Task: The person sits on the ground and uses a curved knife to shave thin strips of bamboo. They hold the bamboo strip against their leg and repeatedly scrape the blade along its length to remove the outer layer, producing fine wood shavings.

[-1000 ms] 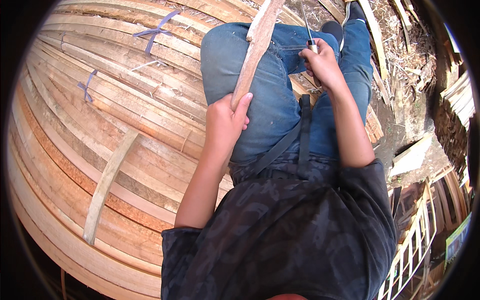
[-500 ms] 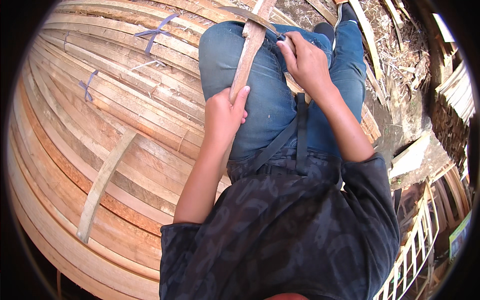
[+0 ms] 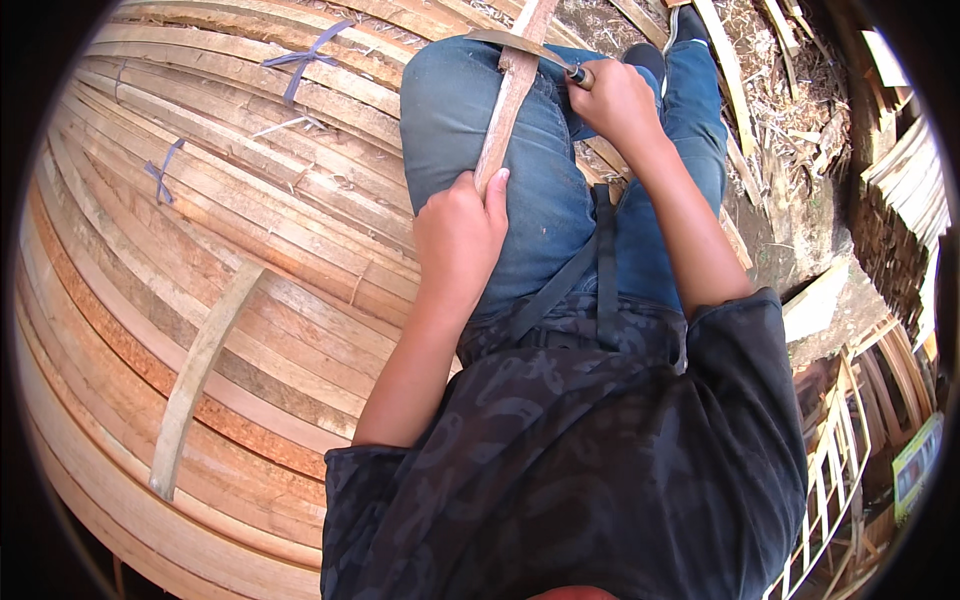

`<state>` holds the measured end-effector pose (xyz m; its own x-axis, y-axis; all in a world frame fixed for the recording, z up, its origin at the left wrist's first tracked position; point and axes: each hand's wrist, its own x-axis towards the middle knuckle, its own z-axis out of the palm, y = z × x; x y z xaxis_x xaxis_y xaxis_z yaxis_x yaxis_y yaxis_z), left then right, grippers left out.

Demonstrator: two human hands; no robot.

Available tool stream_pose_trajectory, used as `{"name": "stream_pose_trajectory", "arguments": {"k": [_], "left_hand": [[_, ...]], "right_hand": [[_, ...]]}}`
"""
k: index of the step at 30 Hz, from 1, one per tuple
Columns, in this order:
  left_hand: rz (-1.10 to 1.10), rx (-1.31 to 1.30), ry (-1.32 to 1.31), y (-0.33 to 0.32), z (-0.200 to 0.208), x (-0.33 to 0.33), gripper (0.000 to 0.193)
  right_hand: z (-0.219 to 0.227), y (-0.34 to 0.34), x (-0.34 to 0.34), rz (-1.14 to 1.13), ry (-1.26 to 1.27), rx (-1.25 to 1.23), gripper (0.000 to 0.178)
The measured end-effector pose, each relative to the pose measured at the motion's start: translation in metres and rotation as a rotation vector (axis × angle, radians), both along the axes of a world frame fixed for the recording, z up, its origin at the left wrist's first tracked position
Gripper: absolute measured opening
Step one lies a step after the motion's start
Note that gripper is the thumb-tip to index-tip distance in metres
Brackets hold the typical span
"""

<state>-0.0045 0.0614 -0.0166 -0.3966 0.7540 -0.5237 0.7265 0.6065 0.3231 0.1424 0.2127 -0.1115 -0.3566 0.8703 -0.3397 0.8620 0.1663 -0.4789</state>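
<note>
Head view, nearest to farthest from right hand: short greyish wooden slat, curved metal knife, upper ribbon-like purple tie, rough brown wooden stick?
1. Curved metal knife: held in the right hand.
2. Rough brown wooden stick: left, beneath the knife, in the left hand.
3. Upper ribbon-like purple tie: farther left, on stacked planks.
4. Short greyish wooden slat: lower left, across the planks.

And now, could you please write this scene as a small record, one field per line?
Left hand: grips a wooden stick
Right hand: holds a curved knife by its handle
Blade position: across the stick, beyond the left hand
Stick position: slanting over the left leg of the blue jeans
Left side: long wooden strips, blue ties, one short piece lying crosswise
Right side: wood scraps
</note>
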Motion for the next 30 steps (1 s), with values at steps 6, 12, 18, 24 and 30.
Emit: {"name": "stream_pose_trajectory", "arguments": {"k": [6,12,18,24,30], "left_hand": [[-0.061,-0.003,0.095,0.007,0.003,0.001,0.047],[-0.09,-0.019,0.117,0.011,0.005,0.007,0.047],[-0.102,0.0,0.126,0.012,0.006,0.003,0.045],[-0.068,-0.002,0.084,0.008,0.005,0.004,0.047],[-0.079,-0.021,0.09,0.007,0.005,0.007,0.047]], "right_hand": [[-0.028,0.001,-0.017,-0.142,-0.087,0.076,0.025],[-0.035,0.045,0.002,-0.141,-0.284,0.087,0.027],[-0.052,0.052,0.003,-0.095,-0.312,0.15,0.031],[-0.003,0.035,0.008,0.067,-0.155,0.161,0.031],[-0.001,0.008,-0.004,-0.048,-0.068,-0.014,0.032]]}}
